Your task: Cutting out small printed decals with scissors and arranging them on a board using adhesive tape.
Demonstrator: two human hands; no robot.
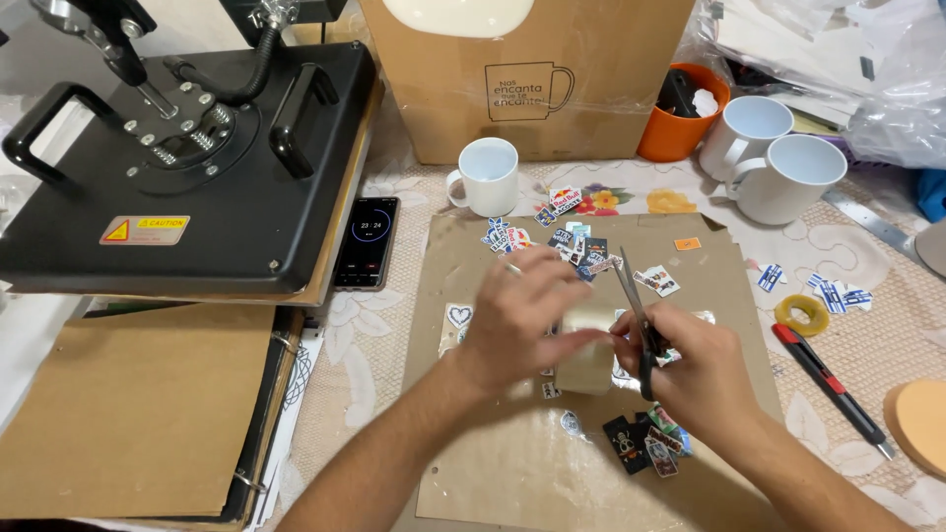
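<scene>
Sitting far off to the left of my hands, the black metal heat press [187, 158] rests on the tabletop [887, 325], a black phone [367, 242] beside it. My left hand [522, 315] pinches a glossy clear sheet of film [589, 347] over the brown cardboard sheet [591, 433]. My right hand [695, 369] grips black-handled scissors [639, 320], blades open at the film's edge. Small cut stickers [572, 241] lie just beyond my fingers.

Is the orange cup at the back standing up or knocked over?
Tipped. The orange cup leans with its mouth turned toward the camera, so the dark inside shows, beside the upright white mugs.
</scene>
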